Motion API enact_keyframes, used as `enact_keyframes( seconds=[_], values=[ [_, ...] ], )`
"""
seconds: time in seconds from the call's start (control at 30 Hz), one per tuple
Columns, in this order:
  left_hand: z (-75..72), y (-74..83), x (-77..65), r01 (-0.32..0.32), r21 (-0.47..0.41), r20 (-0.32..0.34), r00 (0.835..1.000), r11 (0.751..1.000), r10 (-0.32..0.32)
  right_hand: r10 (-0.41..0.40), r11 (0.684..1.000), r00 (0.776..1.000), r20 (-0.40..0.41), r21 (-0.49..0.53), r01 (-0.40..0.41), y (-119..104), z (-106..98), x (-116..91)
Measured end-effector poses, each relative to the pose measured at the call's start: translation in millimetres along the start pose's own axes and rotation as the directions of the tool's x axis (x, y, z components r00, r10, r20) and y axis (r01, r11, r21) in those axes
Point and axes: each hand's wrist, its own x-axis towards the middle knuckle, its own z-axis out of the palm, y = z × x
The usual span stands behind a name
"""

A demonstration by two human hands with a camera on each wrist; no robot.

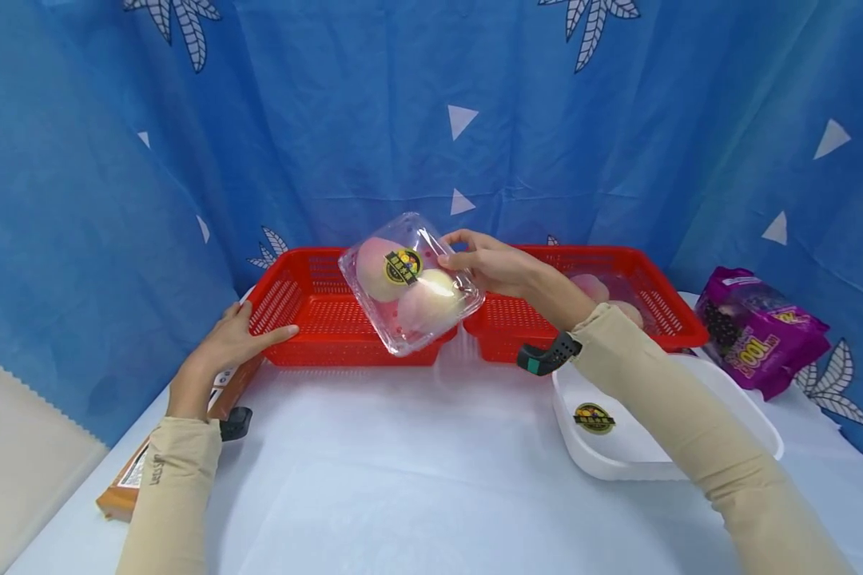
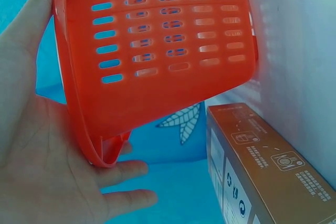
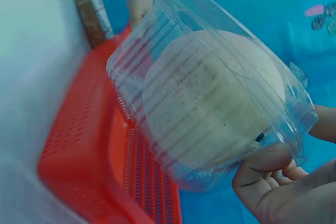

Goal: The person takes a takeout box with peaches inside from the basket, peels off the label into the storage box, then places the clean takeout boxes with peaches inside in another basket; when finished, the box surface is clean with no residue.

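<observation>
My right hand [image 1: 491,262] pinches a clear plastic clamshell of peaches [image 1: 431,303] by its edge, thumb on one face. The pack is tilted in the air above the left red basket [image 1: 359,351], and a round dark label shows on its lid. In the right wrist view the peach pack [image 3: 210,98] hangs over the red basket [image 3: 79,145]. My left hand [image 1: 233,342] rests against the left basket's near left corner, thumb and fingers spread. The left wrist view shows the left hand's fingers [image 2: 126,174] extended past the rim.
A second red basket [image 1: 662,303] at right holds peaches [image 1: 591,287]. Before it stands a white tray [image 1: 618,469] with a round label inside. A purple bag [image 1: 762,335] lies far right. A brown box [image 2: 273,166] lies by the left forearm. Blue curtain hangs behind.
</observation>
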Motion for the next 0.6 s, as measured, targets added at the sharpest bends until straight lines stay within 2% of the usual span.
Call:
enact_keyframes(
  seconds=[0.37,0.6],
  values=[
    [1.4,-0.6,-0.7,-0.007,-0.005,-0.021,1.000,1.000,0.007,-0.033,0.989,0.987,0.156,-0.139,0.055,22,-9,-41],
    [0.3,-0.4,-0.9,-0.009,-0.004,-0.024,1.000,1.000,0.008,-0.002,0.971,0.966,0.259,-0.231,0.064,40,-17,-60]
  ],
)
